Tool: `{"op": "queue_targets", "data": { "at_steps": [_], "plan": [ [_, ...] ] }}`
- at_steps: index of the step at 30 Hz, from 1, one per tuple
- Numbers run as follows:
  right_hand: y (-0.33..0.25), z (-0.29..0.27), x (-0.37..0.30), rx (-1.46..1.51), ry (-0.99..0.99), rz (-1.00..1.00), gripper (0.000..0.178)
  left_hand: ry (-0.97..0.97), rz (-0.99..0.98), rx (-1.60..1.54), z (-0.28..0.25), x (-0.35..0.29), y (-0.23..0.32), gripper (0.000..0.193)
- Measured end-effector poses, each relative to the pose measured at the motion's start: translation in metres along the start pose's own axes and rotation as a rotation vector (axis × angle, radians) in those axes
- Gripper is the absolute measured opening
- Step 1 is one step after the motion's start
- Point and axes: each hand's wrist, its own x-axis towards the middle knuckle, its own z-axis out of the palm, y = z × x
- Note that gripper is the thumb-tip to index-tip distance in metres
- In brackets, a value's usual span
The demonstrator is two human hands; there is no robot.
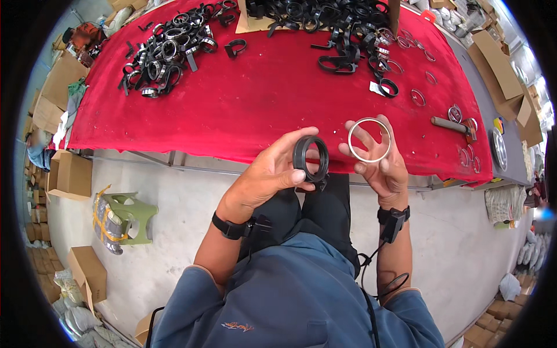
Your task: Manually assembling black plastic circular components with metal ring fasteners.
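One thick black ring (300,158), dull, ridged, pinched between thumb and fingers of left hand (271,167). Beside it, thin shiny metal ring (350,139), held by right hand (384,171), fingers spread. Both at near edge of counter (243,110), covered in soft red cloth (255,81). Far side: cardboard box (249,23) heaped with curved black clamps (325,13).

A blue short-sleeved shirt (290,284) bears orange script (238,326) at eight o'clock. Trousers (328,211), wristbands (232,228) and the three-o'clock cable (370,304) are black.

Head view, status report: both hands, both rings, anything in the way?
Left hand holds black ring. Right hand holds silver ring. Rings apart, no loose item between.
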Motion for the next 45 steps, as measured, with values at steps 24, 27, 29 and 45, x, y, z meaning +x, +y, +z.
{"op": "queue_targets", "data": {
  "at_steps": [24,27,29,45],
  "plan": [
    [0.025,0.061,-0.015,-0.662,0.125,-0.294,0.089,0.048,0.092,0.091,0.019,-0.007,0.001,0.095],
    [0.032,0.063,-0.016,-0.794,0.097,-0.327,0.079,0.055,0.079,0.166,0.022,-0.007,0.005,0.092],
    [0.033,0.063,-0.017,-0.832,0.064,-0.326,0.077,0.046,0.081,0.187,0.021,-0.006,0.003,0.091],
    [0.042,0.07,-0.013,-1.085,0.003,-0.434,0.059,0.024,0.126,0.549,0.026,-0.012,0.021,0.092]
  ]
}}
